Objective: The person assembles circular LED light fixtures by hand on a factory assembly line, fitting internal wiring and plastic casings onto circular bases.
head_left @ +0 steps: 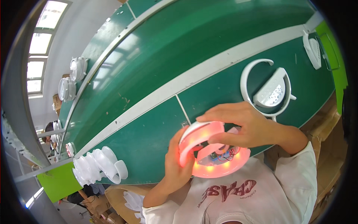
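Head view: my left hand (175,164) and right hand (248,128) grip a glowing red ring lamp (212,153) at six o'clock. White ring part (266,87) lies at two o'clock; stacked white rings (99,166) at eight o'clock, on green table (167,56).

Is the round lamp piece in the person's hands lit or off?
Lit. The round lamp piece glows red-orange along its rim, held between the left hand and right hand; wires show in its open middle.
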### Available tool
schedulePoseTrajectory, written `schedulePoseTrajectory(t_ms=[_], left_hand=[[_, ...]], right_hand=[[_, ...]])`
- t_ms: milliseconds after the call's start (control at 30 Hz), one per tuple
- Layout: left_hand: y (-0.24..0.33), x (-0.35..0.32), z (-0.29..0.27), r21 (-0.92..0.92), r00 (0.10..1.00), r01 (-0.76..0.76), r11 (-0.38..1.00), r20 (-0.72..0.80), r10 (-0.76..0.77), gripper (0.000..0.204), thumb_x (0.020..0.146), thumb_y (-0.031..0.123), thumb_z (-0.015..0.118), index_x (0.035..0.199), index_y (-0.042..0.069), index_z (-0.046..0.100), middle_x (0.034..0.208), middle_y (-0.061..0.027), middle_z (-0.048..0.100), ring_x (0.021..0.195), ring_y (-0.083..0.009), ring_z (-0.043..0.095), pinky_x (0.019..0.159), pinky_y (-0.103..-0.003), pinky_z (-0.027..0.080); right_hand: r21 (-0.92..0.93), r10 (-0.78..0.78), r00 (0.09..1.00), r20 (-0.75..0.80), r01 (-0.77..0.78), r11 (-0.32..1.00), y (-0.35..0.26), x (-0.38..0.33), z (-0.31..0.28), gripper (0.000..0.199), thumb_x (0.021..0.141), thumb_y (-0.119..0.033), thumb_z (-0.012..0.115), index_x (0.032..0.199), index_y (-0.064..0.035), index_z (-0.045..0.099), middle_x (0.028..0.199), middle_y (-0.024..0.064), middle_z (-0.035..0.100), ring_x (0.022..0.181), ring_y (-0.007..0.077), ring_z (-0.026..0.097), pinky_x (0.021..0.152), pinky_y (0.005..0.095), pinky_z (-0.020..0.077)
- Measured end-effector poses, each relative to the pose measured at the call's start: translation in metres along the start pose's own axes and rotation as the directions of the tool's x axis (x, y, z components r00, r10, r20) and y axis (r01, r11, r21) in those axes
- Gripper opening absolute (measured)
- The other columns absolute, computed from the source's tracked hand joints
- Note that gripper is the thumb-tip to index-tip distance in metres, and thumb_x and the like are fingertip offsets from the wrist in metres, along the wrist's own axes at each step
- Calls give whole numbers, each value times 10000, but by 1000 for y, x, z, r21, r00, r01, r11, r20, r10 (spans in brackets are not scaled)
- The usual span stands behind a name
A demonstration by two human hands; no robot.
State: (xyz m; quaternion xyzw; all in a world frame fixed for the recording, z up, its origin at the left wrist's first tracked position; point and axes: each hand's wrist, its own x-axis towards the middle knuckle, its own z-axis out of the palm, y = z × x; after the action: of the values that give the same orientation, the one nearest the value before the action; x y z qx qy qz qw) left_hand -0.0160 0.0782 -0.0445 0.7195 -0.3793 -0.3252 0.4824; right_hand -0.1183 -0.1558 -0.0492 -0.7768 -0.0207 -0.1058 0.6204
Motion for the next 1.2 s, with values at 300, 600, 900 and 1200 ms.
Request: schedulePoseTrajectory(t_ms=[300, 600, 900, 1200], left_hand=[[-3, 3, -3, -340, 985, 148, 929, -33, -169, 553, 975, 3, 541, 1481, -41, 321, 1306, -193, 545, 1101, -253, 642, 913, -406, 583], [4, 6, 4, -393, 954, 262, 882, -34, -298, 594, 919, 164, 663, 1410, -74, 429, 1197, -219, 594, 960, -287, 686, 770, -388, 618], [-6, 6, 1, -351, 951, 253, 901, -81, -299, 594, 930, 164, 648, 1416, -93, 421, 1269, -231, 580, 948, -243, 667, 763, -345, 601], [-9, 13, -19, -326, 957, 275, 904, 6, -289, 495, 961, 105, 643, 1415, -14, 484, 1220, -130, 633, 1014, -183, 638, 896, -323, 536]], right_hand=[[-272, 270, 958, 93, -236, 933, -48, -71, -49, 495, 815, -357, 829, 1104, 9, 662, 1083, 191, 650, 835, 256, 680, 665, 305, 541], [366, 526, 848, -59, -472, 802, -20, -90, 21, 789, 884, -279, 789, 1487, 28, 382, 1196, 153, 677, 1112, 227, 672, 952, 353, 523], [529, 554, 832, -27, -458, 714, -15, -83, 35, 687, 937, -194, 732, 1483, 32, 382, 1219, 146, 665, 1148, 201, 647, 1032, 364, 487], [403, 562, 827, -28, -505, 763, -11, -77, 38, 679, 935, -213, 731, 1481, 14, 396, 1184, 158, 681, 1092, 226, 680, 985, 366, 516]])
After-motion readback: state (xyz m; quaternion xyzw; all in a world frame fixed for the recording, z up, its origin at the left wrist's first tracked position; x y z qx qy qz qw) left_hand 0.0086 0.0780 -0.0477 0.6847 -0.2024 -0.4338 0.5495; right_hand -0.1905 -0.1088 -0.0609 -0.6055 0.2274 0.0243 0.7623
